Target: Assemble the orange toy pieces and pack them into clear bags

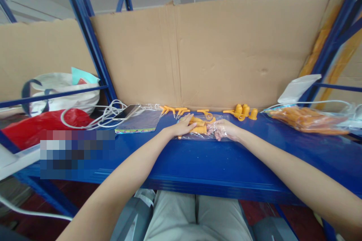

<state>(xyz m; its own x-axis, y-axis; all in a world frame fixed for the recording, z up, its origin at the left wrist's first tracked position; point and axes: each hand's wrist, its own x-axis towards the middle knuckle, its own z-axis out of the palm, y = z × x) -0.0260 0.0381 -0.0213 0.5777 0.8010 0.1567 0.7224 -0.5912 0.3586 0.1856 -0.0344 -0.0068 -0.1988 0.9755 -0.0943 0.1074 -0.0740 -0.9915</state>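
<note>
A clear plastic bag (200,136) with several orange plastic pieces (199,129) in it lies flat on the blue shelf. My left hand (183,126) rests on the bag's left part, fingers stretched out over the pieces. At the other end, my right hand (226,129) has curled fingers with shiny film over them; it seems to be in the bag's mouth. What those fingers hold is hidden. Behind the bag lie orange corkscrews (169,110) with metal spirals. Orange bell-shaped cups (245,110) stand beyond my right hand.
A filled bag of orange pieces (308,119) lies at right. To the left are a flat plastic pouch (138,122), a phone (128,112), white cables (110,115) and a red bag (51,124). A cardboard panel (215,52) closes the back; blue posts (93,45) flank it.
</note>
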